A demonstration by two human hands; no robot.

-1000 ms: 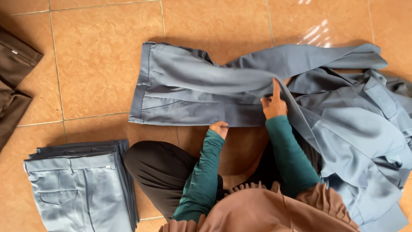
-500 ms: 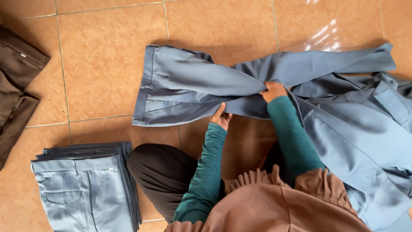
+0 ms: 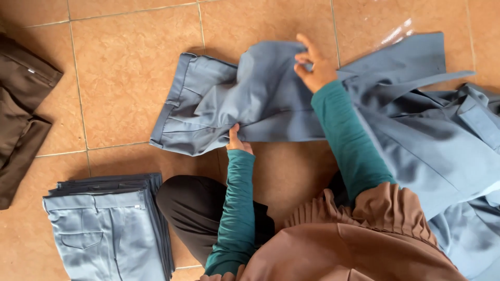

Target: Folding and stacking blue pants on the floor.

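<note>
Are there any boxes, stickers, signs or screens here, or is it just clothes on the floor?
None: no box, packet, sign or screen shows, and no tag or sticker can be made out on the clothes.
Only clothes lie on the tiled floor: the grey-blue trousers held by both hands, a folded grey-blue stack, a loose grey-blue pile and brown garments.

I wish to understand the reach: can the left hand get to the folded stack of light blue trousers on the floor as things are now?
Probably yes. The stack lies on the floor on the left hand's side, with only the person's bent knee between. But that hand now pinches the grey-blue trousers, so it must let go first.
</note>
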